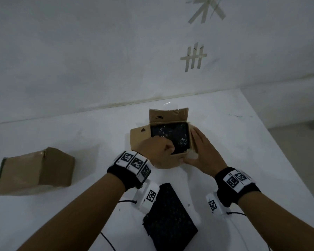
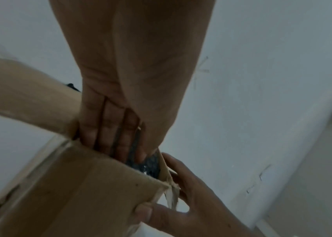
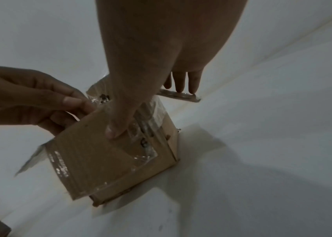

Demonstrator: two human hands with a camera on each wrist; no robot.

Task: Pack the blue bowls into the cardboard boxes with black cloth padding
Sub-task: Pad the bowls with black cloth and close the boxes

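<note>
An open cardboard box (image 1: pixel 140 140) stands mid-table with black cloth padding (image 1: pixel 170 136) filling its inside. My left hand (image 1: pixel 163 149) reaches over the near left corner. Its fingers (image 2: pixel 108 131) go down inside the near flap (image 2: pixel 80 192) against the padding, and its thumb (image 3: pixel 69 101) sits at that flap's edge, so it pinches the flap. My right hand (image 1: pixel 196 145) lies flat along the box's right side with straight fingers, and its thumb (image 3: pixel 112 129) presses the near flap (image 3: pixel 100 160). No blue bowl shows in any view.
A second, closed cardboard box (image 1: pixel 36 171) lies on the white table (image 1: pixel 80 133) to the left. A loose black cloth pad (image 1: pixel 169 220) lies between my forearms near the front edge. A wall runs behind the table, whose right edge drops off at the far right.
</note>
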